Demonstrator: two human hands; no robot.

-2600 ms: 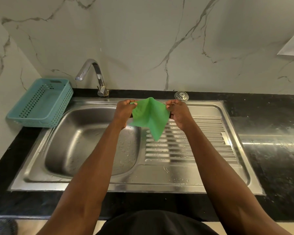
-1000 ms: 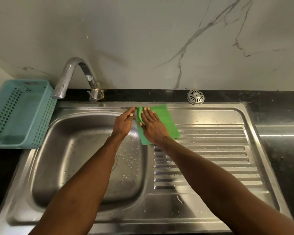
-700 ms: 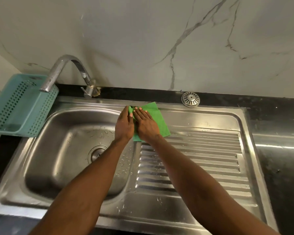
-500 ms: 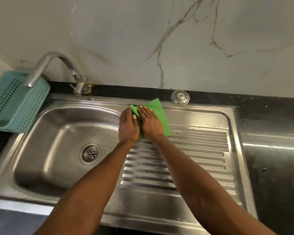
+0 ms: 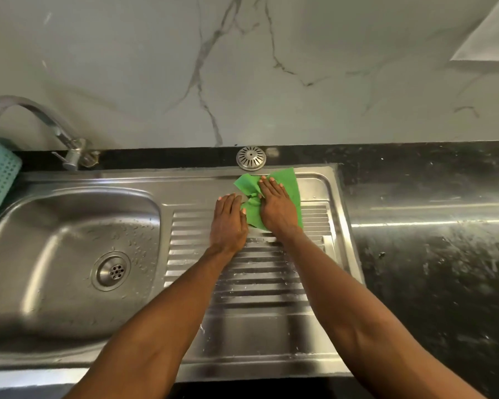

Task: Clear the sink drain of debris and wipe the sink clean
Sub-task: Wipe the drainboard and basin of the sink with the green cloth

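While the drain [image 5: 112, 271] sits clear in the basin at left, the left hand [image 5: 228, 223] lies flat and released beside the cloth [image 5: 290, 187]; the right hand [image 5: 277, 207] presses it flat on the drainboard [image 5: 251, 283]. Long strokes along the ribs would wipe best.

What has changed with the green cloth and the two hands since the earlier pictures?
The green cloth, first held up in the air by both hands, now lies on the ribbed steel drainboard. It slid right, toward the far right corner. The right hand presses it flat; the left hand rests beside. The round metal strainer stayed.
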